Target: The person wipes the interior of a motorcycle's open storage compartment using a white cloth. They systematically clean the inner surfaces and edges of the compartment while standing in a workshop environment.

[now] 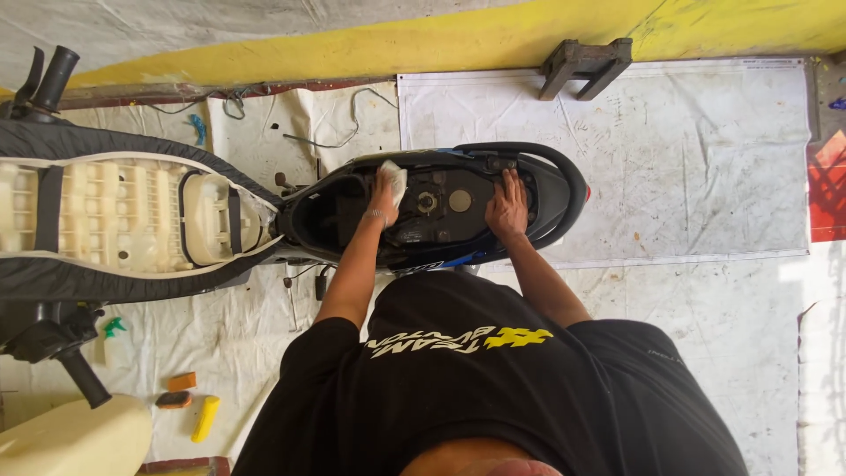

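Observation:
A scooter lies lengthwise below me with its seat (115,216) flipped open to the left, pale underside up. The black under-seat compartment (326,216) is exposed. My left hand (384,192) presses a white cloth (396,179) against the compartment's far rim. My right hand (507,204) rests flat, fingers spread, on the black rear panel beside the round fuel cap (427,202). The black grab rail (564,181) curves around the tail at the right.
White sheets (687,150) cover the floor. A dark wooden stool (586,66) stands at the far yellow wall. Loose wires (339,132) lie behind the scooter. An orange block (182,382), yellow handle (205,418) and spray bottle (113,339) lie at lower left. The handlebar grip (55,78) sticks up at upper left.

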